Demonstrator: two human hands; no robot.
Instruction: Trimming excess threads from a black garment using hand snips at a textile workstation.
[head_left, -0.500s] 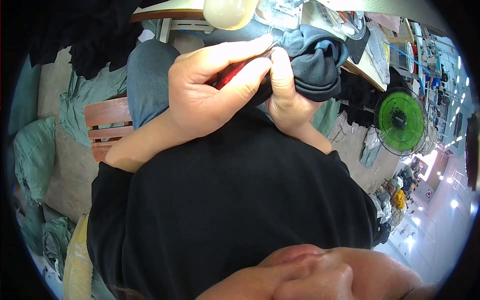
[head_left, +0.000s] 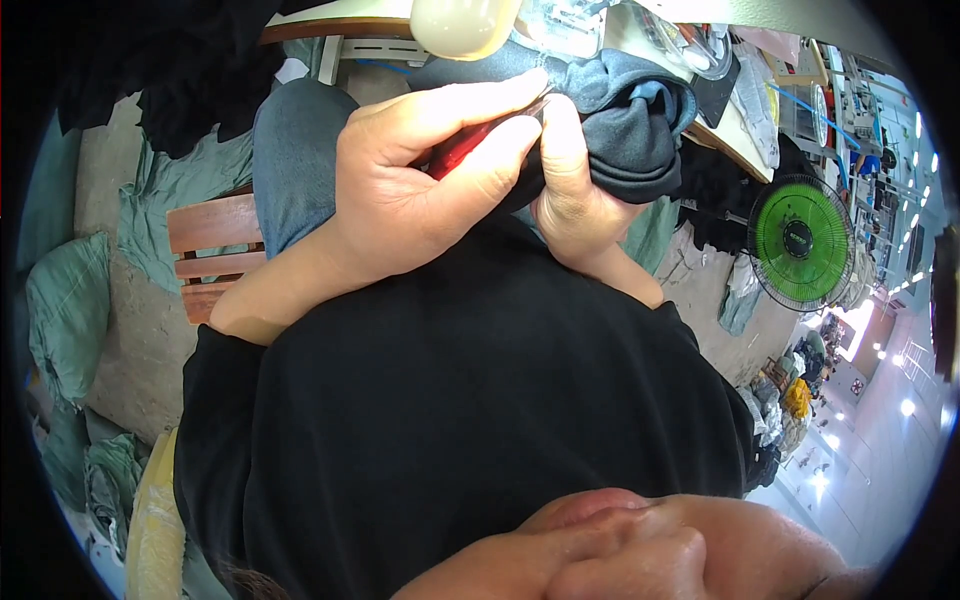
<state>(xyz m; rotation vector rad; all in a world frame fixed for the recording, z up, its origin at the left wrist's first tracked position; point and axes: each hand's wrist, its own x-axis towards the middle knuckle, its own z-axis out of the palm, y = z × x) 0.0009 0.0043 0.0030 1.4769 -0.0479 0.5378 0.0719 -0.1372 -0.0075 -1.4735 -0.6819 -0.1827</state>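
A small red-handled tool (head_left: 462, 150) lies in my left hand (head_left: 400, 195), whose fingers are closed round it. Most of this tool is hidden, so its exact kind does not show. Dark blue-grey cloth (head_left: 630, 130) is bunched up in front of my chest. My right hand (head_left: 575, 190) is closed on the cloth, its thumb pointing up along the near edge. Both thumbs and the left forefinger come close together at one spot on the fabric, where a thin dark tip shows between them.
Beyond the cloth, a cream rounded machine part (head_left: 462, 25) and a clear plastic tray (head_left: 565, 25) stand on the worktable. A green fan (head_left: 800, 240) is at the right. A wooden slatted seat (head_left: 215, 225) and green cloth bundles (head_left: 68, 320) are at the left.
My hands stay almost in place. My left thumb and palm have shifted slightly, showing a little more of the red handle.
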